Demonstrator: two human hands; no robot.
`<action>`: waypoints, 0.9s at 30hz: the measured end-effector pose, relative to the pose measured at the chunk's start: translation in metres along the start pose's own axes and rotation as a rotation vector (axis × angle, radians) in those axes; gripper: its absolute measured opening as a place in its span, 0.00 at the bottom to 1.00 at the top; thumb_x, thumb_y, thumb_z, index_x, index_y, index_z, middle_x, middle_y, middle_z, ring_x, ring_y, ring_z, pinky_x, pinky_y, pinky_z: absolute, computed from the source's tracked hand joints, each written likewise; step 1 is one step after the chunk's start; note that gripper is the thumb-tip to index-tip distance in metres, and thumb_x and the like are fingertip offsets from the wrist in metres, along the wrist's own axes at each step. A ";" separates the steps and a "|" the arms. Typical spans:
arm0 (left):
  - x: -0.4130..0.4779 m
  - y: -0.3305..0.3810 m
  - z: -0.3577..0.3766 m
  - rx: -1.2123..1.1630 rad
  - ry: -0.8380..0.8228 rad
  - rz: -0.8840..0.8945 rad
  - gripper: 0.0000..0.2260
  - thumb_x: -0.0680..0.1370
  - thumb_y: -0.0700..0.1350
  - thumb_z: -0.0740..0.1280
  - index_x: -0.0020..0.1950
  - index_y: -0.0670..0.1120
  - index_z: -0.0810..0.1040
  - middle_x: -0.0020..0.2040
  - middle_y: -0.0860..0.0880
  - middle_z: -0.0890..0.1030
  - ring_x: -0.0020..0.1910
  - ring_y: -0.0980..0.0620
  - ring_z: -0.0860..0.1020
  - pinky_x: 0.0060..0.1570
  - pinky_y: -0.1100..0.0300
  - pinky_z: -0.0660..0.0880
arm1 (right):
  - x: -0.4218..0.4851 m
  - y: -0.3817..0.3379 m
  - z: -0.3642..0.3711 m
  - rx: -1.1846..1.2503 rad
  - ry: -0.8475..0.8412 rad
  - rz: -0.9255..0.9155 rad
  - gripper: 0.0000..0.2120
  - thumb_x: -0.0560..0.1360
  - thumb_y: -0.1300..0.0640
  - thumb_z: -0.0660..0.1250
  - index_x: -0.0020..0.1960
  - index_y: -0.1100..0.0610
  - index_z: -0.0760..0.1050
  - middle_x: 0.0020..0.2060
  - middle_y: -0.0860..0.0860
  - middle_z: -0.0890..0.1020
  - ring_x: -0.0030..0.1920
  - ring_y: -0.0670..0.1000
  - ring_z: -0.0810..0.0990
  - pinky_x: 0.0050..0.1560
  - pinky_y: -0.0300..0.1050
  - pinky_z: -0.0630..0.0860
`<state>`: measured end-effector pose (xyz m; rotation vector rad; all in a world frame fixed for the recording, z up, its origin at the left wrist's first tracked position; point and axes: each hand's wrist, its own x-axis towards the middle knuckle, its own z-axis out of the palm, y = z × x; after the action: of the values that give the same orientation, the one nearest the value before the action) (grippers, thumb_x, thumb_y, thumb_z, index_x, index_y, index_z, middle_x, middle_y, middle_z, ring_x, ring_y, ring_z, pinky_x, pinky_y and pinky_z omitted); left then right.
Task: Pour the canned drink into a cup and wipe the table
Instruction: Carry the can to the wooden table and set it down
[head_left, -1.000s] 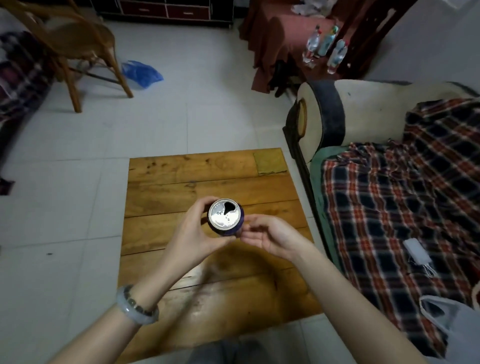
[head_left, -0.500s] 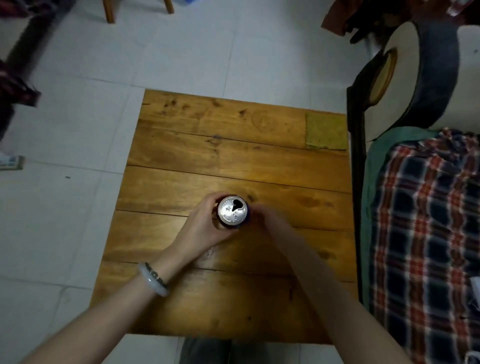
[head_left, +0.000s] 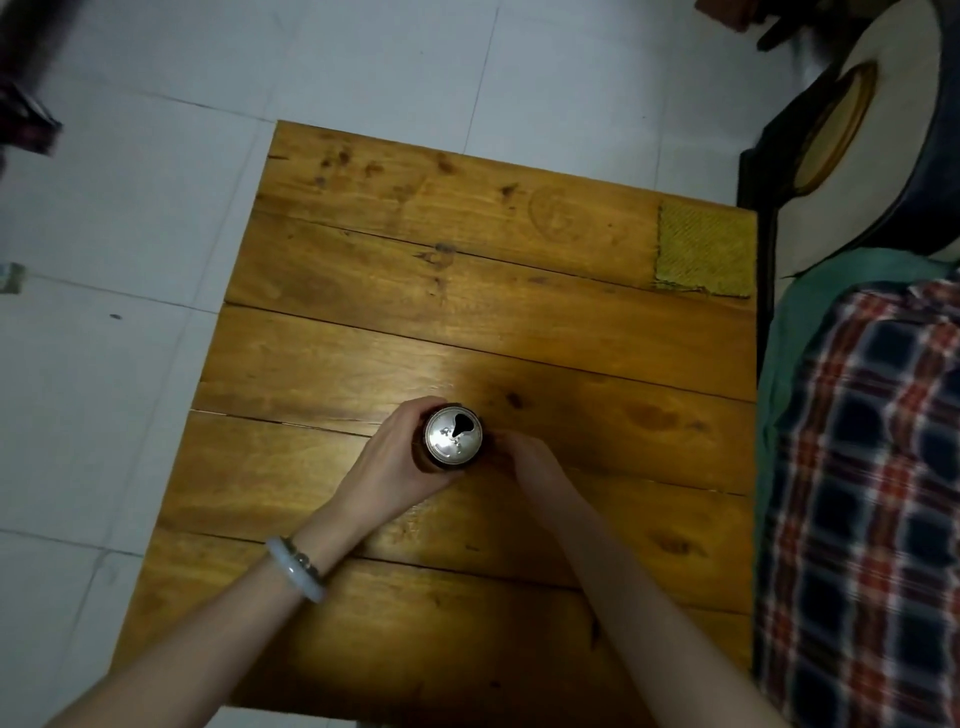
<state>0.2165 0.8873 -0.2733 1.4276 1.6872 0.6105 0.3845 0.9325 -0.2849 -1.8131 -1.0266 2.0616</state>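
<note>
An opened drink can (head_left: 452, 434) stands upright near the middle of the wooden table (head_left: 467, 322), seen from above with its silver top and dark mouth hole. My left hand (head_left: 399, 462) wraps around the can's left side. My right hand (head_left: 530, 460) rests against the can's right side, its fingers curled low by the base. A yellow-green cloth (head_left: 705, 250) lies flat at the table's far right corner. No cup is in view.
A sofa with a plaid blanket (head_left: 872, 493) runs along the table's right edge, its armrest (head_left: 857, 135) at the far right. White tiled floor (head_left: 130, 218) surrounds the table on the left and far sides.
The can has come down from in front of me to stand on the table, both hands still on it. The view has tilted downward and closer to the table.
</note>
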 end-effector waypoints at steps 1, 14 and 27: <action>0.000 -0.001 -0.001 -0.001 -0.004 0.006 0.33 0.64 0.45 0.79 0.63 0.53 0.67 0.58 0.57 0.72 0.56 0.64 0.68 0.55 0.79 0.62 | 0.000 0.000 0.000 -0.009 -0.005 -0.004 0.17 0.78 0.66 0.54 0.44 0.53 0.79 0.40 0.45 0.82 0.39 0.38 0.81 0.41 0.30 0.75; -0.026 0.028 -0.046 0.372 -0.108 -0.034 0.44 0.70 0.52 0.74 0.76 0.42 0.51 0.74 0.44 0.61 0.73 0.47 0.60 0.70 0.58 0.56 | -0.069 -0.060 -0.005 -0.627 0.017 -0.050 0.18 0.76 0.61 0.60 0.65 0.59 0.71 0.55 0.53 0.77 0.47 0.50 0.76 0.46 0.44 0.72; -0.159 0.140 -0.178 0.774 0.482 -0.060 0.38 0.63 0.51 0.78 0.67 0.36 0.69 0.63 0.37 0.74 0.62 0.36 0.73 0.60 0.43 0.70 | -0.239 -0.170 0.070 -1.373 0.049 -0.934 0.28 0.76 0.56 0.59 0.74 0.60 0.56 0.68 0.57 0.66 0.67 0.56 0.66 0.66 0.47 0.64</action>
<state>0.1501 0.7935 -0.0216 1.8347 2.5144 0.2721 0.3243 0.8950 0.0076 -1.1024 -2.8861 0.6373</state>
